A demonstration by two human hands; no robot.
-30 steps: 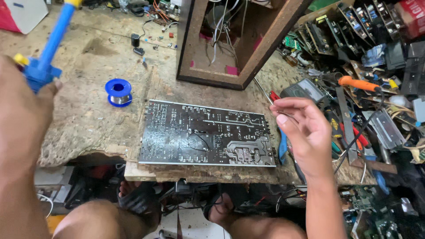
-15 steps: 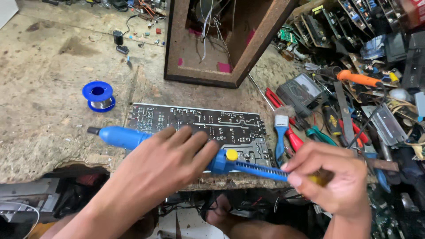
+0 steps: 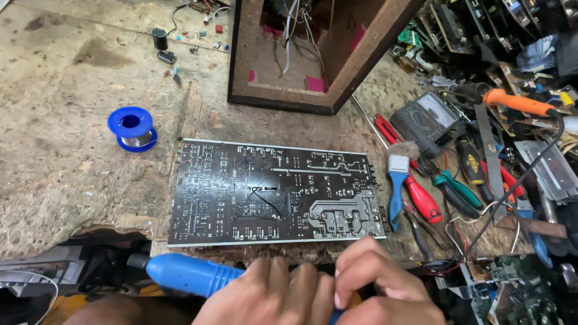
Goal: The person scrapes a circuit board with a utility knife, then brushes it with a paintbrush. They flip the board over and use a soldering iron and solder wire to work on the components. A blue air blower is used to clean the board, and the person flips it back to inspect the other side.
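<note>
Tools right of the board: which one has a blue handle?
The brush, lying nearest the board's right edge, bristles pointing away; the handles beside it are red, green and black.

Blue desoldering pump, horizontal, hand-held

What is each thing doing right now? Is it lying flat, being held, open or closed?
Blue desoldering pump: held in both hands, lying sideways below the board.
Left hand: wrapped around the pump.
Right hand: closed on the pump's other end.
Circuit board: flat on the bench, solder side up, untouched.
Solder spool: standing on its end, apart from the board.
Wooden box: open, wires inside.
Blue brush: lying flat beside the board.
</note>
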